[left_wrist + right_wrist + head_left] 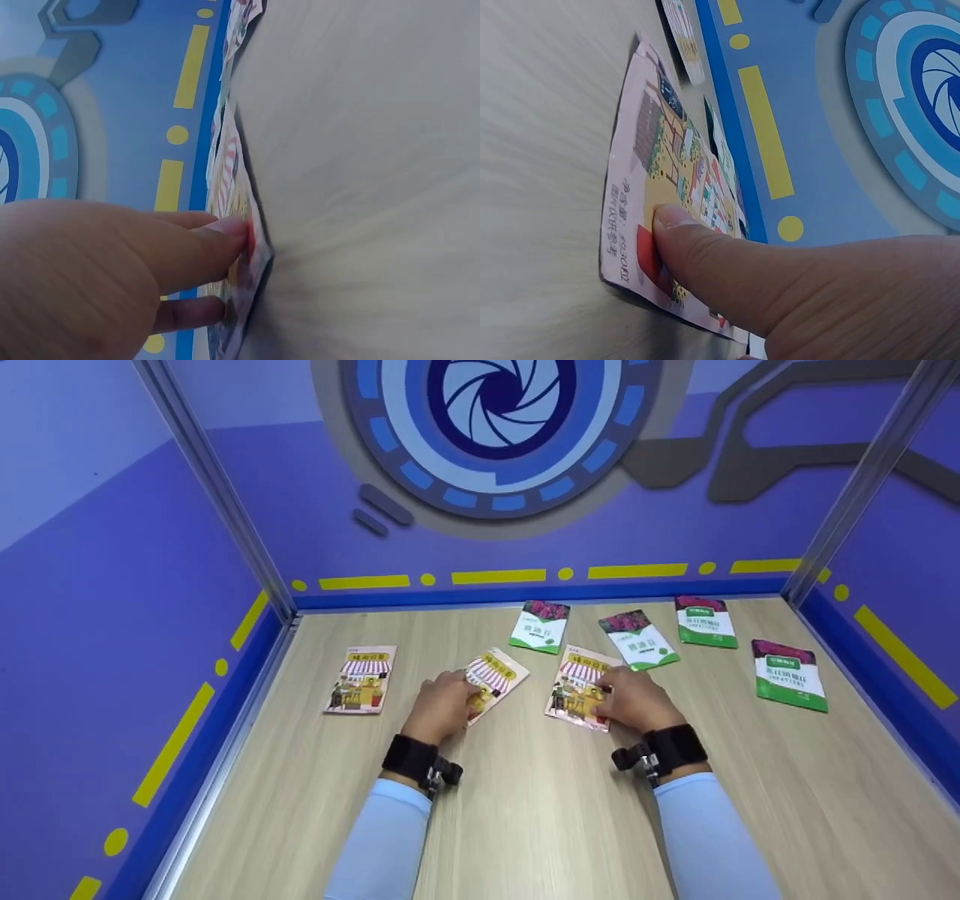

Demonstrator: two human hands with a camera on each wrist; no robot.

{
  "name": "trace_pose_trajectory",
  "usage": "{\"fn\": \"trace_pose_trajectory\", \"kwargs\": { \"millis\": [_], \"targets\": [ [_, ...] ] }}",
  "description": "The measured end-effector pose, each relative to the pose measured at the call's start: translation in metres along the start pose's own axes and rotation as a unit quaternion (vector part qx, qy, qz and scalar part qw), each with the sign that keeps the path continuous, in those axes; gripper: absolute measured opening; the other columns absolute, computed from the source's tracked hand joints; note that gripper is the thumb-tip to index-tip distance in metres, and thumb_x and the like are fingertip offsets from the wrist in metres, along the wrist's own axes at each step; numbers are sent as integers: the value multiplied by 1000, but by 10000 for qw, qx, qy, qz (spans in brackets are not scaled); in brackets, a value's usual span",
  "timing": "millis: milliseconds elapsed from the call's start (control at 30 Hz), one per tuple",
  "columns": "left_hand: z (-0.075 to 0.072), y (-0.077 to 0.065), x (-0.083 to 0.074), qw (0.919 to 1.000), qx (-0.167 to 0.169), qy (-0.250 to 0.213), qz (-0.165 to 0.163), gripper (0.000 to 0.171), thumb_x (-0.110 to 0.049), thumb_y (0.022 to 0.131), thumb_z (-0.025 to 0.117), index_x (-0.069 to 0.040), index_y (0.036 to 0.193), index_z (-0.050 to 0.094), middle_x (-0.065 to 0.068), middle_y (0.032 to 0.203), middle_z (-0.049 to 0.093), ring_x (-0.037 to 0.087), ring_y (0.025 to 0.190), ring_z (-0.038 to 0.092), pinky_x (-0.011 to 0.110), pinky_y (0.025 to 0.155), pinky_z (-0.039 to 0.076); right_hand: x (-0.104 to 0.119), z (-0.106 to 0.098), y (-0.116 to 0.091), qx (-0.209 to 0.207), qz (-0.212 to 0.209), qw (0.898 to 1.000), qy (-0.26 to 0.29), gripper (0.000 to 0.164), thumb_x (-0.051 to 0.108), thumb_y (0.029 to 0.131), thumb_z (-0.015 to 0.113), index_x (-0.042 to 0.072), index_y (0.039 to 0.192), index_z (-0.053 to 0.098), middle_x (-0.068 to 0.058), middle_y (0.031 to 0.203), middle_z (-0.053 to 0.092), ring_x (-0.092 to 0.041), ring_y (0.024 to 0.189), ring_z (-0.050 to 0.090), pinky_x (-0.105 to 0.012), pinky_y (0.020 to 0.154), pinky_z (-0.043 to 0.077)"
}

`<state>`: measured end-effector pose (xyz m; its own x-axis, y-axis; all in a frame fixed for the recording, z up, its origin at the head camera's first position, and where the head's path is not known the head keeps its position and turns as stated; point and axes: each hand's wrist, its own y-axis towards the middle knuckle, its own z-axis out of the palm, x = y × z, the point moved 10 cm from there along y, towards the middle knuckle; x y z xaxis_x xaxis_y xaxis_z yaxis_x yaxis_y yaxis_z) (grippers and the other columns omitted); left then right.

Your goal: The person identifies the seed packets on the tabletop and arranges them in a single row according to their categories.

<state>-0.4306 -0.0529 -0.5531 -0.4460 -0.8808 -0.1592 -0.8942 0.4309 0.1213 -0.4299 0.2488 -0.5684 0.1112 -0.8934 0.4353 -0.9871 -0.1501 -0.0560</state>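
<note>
My left hand pinches the lower part of a pink seed packet with a striped shop awning; this packet lies askew. In the left wrist view, the thumb and fingers meet the packet near its edge. Across from it, my right hand holds the right side of a matching pink seed packet. The right wrist view has the thumb on this packet's printed face, its other fingers mostly hidden. A third pink seed packet lies flat, left of my left hand.
Two green-and-white flower seed packets lie behind the hands. Two more with magenta tops lie at the right. Purple printed walls enclose the wooden table at the back and sides.
</note>
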Motion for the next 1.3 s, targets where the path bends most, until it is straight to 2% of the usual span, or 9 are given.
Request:
{"fn": "trace_pose_trajectory", "kwargs": {
  "millis": [167, 300, 467, 700, 1000, 1133, 1300],
  "targets": [
    [-4, -2, 15, 9988, -161, -76, -465, 14, -13, 86, 77, -19, 98, 81, 6, 107, 69, 28, 99, 62, 55, 82, 47, 1, -1, 0, -2, -31, 10000, 5, 53, 32, 83, 87, 9, 129, 72, -16, 130, 67, -30, 102, 62, -52, 89, 52],
    [-7, -5, 30, 9945, -236, -162, -1009, 15, -12, 87, 74, -18, 99, 81, 9, 112, 68, 30, 106, 60, 64, 95, 42, 1, 0, 0, 16, -46, 10000, 31, 52, 31, 84, 87, 10, 129, 72, -16, 130, 67, -29, 103, 62, -53, 89, 52],
    [-10, -11, 45, 9880, -351, 149, -1494, 11, -16, 92, 70, -14, 98, 79, 11, 118, 68, 32, 115, 58, 73, 106, 33, 1, 0, 0, 24, 8, 10000, 58, 51, 32, 84, 86, 11, 129, 72, -15, 129, 67, -29, 104, 62, -52, 89, 52],
    [-17, -20, 60, 9821, -415, 448, -1782, 15, -12, 95, 63, -11, 100, 77, 14, 121, 66, 36, 115, 57, 69, 102, 35, 2, -1, 1, -61, -179, 9998, -50, 49, 32, 82, 87, 11, 124, 74, -14, 126, 69, -29, 102, 63, -52, 86, 53],
    [-19, -26, 77, 9746, -467, 431, -2146, 19, -7, 96, 58, -9, 100, 76, 17, 121, 67, 38, 117, 57, 73, 104, 30, -1, 2, 2, -17, -152, 9999, -70, 54, 35, 82, 87, 11, 128, 72, -16, 131, 66, -31, 106, 63, -53, 88, 53],
    [-19, -27, 79, 9742, -466, 434, -2165, 20, -6, 97, 58, -9, 101, 77, 18, 120, 67, 38, 115, 58, 71, 101, 32, -1, 2, 1, 30, -106, 9999, -85, 54, 34, 82, 87, 10, 128, 72, -16, 130, 67, -31, 102, 62, -53, 87, 53],
    [-21, -27, 81, 9727, -481, 514, -2210, 18, -8, 97, 59, -10, 100, 77, 17, 118, 67, 36, 112, 59, 66, 97, 35, 1, 0, 1, 46, -122, 9999, -28, 53, 33, 82, 87, 10, 128, 72, -17, 131, 66, -31, 104, 62, -54, 88, 53]
  ]
}}
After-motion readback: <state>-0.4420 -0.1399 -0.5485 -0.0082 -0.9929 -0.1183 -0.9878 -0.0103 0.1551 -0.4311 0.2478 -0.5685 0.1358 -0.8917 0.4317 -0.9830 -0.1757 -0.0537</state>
